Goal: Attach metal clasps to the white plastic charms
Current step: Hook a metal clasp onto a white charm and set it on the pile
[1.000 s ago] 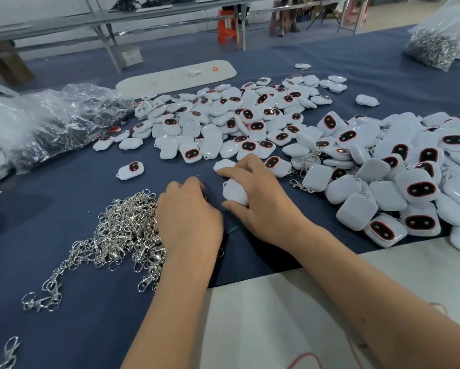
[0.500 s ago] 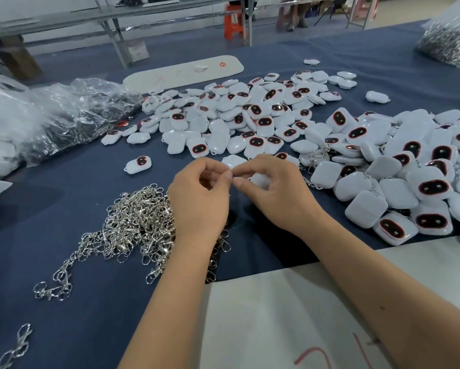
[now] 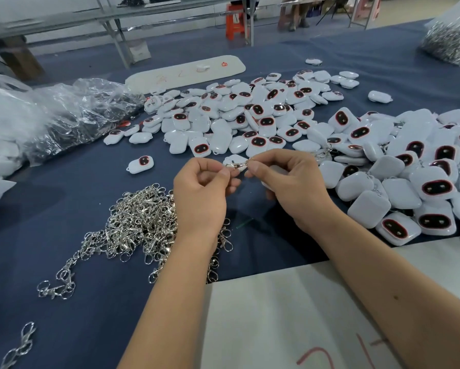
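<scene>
My left hand (image 3: 202, 193) pinches a small metal clasp (image 3: 237, 164) held above the blue cloth. My right hand (image 3: 292, 185) holds a white charm (image 3: 272, 173), mostly hidden in its palm, and its fingertips pinch the clasp's other end. The two hands meet in the middle of the table. A tangled heap of silver clasps (image 3: 138, 222) lies under and left of my left wrist. A wide spread of white charms with dark red-rimmed faces (image 3: 250, 115) lies beyond the hands. More charms, several with clasps on them, are piled at the right (image 3: 410, 177).
Crumpled clear plastic bags (image 3: 64, 113) sit at the far left. A bag of metal parts (image 3: 452, 41) rests at the far right. White boards lie at the back (image 3: 186, 73) and near the front edge (image 3: 290, 315). One charm (image 3: 140, 164) lies alone on the left, and loose clasps (image 3: 21, 344) bottom left.
Both hands lifted off the table: the left left the clasp heap with a clasp, the right rose with a charm, and their fingertips came together on the clasp.
</scene>
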`<action>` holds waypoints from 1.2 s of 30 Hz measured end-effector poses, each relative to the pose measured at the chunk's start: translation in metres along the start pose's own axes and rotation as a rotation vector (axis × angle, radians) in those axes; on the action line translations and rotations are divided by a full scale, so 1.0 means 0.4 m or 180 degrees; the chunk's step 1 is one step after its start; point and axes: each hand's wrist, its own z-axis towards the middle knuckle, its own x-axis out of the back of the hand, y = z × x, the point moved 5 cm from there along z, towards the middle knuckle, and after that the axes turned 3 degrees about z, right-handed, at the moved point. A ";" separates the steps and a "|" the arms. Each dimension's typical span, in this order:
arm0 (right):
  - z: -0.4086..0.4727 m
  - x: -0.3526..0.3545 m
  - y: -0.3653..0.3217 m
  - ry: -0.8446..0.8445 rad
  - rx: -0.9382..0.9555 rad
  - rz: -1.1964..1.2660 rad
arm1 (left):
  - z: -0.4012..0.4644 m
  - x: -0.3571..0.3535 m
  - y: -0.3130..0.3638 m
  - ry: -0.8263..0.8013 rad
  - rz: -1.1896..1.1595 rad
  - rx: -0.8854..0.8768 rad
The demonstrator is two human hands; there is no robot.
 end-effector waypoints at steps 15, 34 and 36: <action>-0.042 -0.040 -0.066 0.0139 0.1392 -0.2013 | -0.014 -0.015 0.031 -0.0318 0.1713 -0.1280; -0.020 -0.021 -0.038 -0.0317 0.0567 -0.0705 | -0.012 -0.017 0.029 -0.0508 0.1395 -0.1311; -0.022 -0.022 -0.041 -0.0218 0.0654 -0.0728 | -0.015 -0.022 0.028 -0.0555 0.1456 -0.1384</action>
